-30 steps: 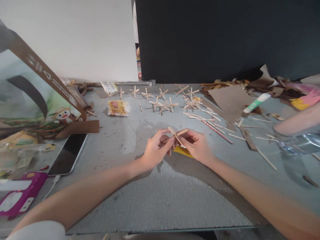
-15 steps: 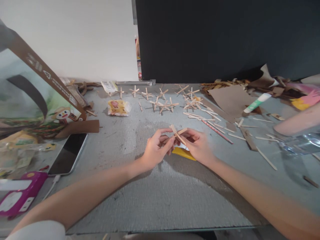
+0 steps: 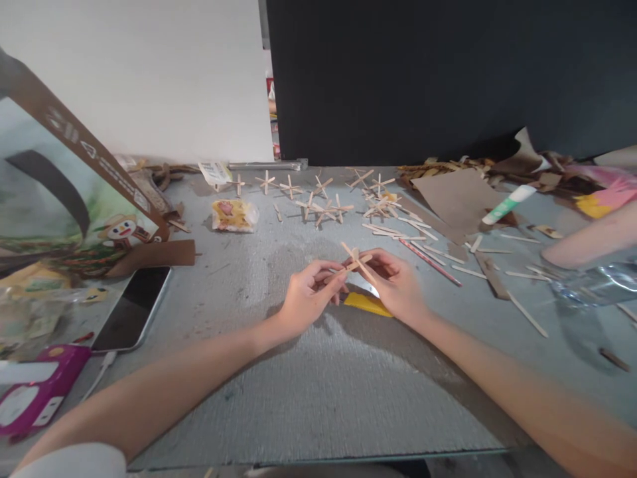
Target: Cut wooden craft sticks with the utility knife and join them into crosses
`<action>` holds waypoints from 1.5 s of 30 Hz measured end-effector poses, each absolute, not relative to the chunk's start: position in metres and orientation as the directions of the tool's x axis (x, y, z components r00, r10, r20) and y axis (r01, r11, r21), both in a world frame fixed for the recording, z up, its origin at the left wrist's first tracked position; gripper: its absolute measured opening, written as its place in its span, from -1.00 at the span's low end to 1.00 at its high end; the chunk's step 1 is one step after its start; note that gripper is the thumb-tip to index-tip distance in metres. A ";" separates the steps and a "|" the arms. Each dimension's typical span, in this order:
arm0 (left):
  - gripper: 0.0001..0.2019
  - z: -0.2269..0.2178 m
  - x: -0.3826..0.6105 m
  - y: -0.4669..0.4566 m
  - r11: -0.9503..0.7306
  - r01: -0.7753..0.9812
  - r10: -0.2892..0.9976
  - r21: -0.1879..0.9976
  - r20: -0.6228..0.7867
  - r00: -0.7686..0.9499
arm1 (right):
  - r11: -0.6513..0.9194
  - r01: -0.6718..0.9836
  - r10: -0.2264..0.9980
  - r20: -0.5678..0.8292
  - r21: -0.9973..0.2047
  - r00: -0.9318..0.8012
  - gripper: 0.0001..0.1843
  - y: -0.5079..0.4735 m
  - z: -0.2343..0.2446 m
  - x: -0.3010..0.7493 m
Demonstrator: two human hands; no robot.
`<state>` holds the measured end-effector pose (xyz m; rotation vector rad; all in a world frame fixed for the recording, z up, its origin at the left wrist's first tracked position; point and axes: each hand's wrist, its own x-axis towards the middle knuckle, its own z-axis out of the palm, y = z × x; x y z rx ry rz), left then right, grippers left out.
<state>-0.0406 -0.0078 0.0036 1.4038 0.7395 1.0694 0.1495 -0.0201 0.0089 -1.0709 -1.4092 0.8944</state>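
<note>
Between my hands, above the table's middle, is a star of crossed wooden sticks (image 3: 357,259). My left hand (image 3: 309,297) pinches the end of one stick from the left. From the other side my right hand (image 3: 397,285) grips the star with thumb and fingers, which partly hide it. Under the hands lies a yellow-handled tool (image 3: 368,304), perhaps a cutter; its far part is covered. Several finished-looking stick stars (image 3: 326,211) stand farther back, and loose flat sticks (image 3: 393,231) are strewn to the right beside a red patterned stick (image 3: 430,261).
At left are a printed paper bag (image 3: 114,199), a phone (image 3: 133,309) and a magenta device (image 3: 44,392) with a cable. A yellow snack packet (image 3: 233,216) lies farther back. To the right are cardboard (image 3: 450,199), a green-white tube (image 3: 508,204) and a clear bottle (image 3: 597,287).
The stick star has turned in my fingers, its crossing now more open to view. Both hands stay nearly in place, and the whole view has shifted slightly.
</note>
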 end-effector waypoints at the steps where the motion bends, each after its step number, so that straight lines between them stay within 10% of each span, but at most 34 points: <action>1: -0.59 0.003 -0.040 -0.008 -0.138 -0.148 0.907 0.979 0.185 0.378 | 0.312 0.148 0.949 0.315 -0.938 -0.002 -0.69 -0.019 0.009 0.151; 14: -0.58 0.002 -0.040 0.003 -0.102 -0.172 0.941 0.980 0.151 0.302 | 0.388 0.476 0.846 0.509 -0.789 0.155 -0.72 -0.005 0.025 0.174; 21: -0.54 0.006 -0.046 0.015 -0.063 -0.105 0.956 0.992 0.091 0.280 | 0.344 0.842 0.937 0.094 -0.415 -0.336 -0.65 -0.027 0.033 0.198; 26: -0.56 0.004 -0.048 0.020 -0.041 -0.109 0.954 0.993 0.072 0.292 | 0.395 0.867 0.918 0.111 -0.302 -0.380 -0.67 -0.058 0.012 0.200; 37: -0.54 0.004 -0.052 0.018 -0.088 -0.085 0.936 0.993 0.111 0.333 | 0.221 0.634 0.971 0.104 -0.741 -0.217 -0.60 -0.049 0.045 0.157; 45: -0.52 0.005 -0.052 0.014 -0.122 0.012 0.932 0.992 0.111 0.344 | 0.202 0.553 0.979 0.166 -0.808 -0.114 -0.55 -0.047 0.017 0.140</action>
